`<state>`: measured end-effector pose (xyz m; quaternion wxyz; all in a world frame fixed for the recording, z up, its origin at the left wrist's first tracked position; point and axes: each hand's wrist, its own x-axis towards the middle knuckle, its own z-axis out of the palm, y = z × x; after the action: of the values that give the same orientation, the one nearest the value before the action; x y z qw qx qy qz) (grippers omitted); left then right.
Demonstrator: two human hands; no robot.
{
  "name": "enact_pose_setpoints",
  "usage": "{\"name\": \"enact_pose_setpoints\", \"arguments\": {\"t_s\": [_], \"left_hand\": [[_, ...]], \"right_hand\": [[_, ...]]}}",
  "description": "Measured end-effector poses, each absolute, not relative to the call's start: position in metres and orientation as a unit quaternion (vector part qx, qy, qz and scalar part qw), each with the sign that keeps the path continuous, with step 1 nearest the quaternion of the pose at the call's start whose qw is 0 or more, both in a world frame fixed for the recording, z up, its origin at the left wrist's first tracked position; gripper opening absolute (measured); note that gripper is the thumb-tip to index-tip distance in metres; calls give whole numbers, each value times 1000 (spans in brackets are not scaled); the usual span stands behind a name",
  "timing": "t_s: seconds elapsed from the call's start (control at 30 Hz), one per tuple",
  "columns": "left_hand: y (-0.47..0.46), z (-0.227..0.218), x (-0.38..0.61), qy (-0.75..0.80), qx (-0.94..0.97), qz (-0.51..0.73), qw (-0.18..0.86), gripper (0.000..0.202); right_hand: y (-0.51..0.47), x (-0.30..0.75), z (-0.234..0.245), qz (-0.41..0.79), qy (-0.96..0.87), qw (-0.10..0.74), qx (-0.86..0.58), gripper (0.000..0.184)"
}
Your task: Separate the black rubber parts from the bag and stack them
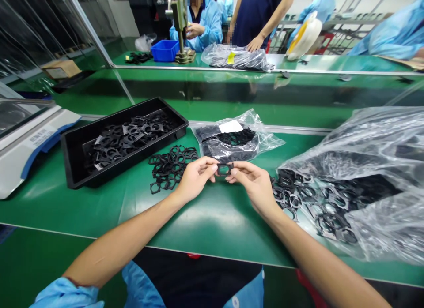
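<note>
My left hand [195, 178] and my right hand [253, 184] meet over the green bench and pinch one small black plastic frame part [224, 169] between their fingertips, each gripping one end. Just left of my left hand lies a loose pile of the same black parts [167, 167]. To the right of my right hand, more black parts spill from a large clear plastic bag [371, 184].
A black tray [76, 142] with several parts sits at the left, beside a white and blue scale [29, 136]. A smaller labelled bag of parts [235, 138] lies behind my hands. Across a conveyor, other people in blue coats work near a blue bin [164, 50].
</note>
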<state>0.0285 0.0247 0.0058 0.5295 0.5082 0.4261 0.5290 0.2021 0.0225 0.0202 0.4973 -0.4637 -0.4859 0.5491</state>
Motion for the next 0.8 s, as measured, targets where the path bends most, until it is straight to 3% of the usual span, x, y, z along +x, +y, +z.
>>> {"name": "enact_pose_setpoints", "arguments": {"t_s": [0.23,0.47,0.8], "left_hand": [[24,7,27,417,498,528,547,28],[23,9,28,411,498,526,553,32],[23,5,27,416,498,501,573,35]], "right_hand": [[21,202,26,572,-471,484,-465,39],[22,202,27,626,-431,461,-457,31],[22,202,22,583,-465,478,-464,34]]}}
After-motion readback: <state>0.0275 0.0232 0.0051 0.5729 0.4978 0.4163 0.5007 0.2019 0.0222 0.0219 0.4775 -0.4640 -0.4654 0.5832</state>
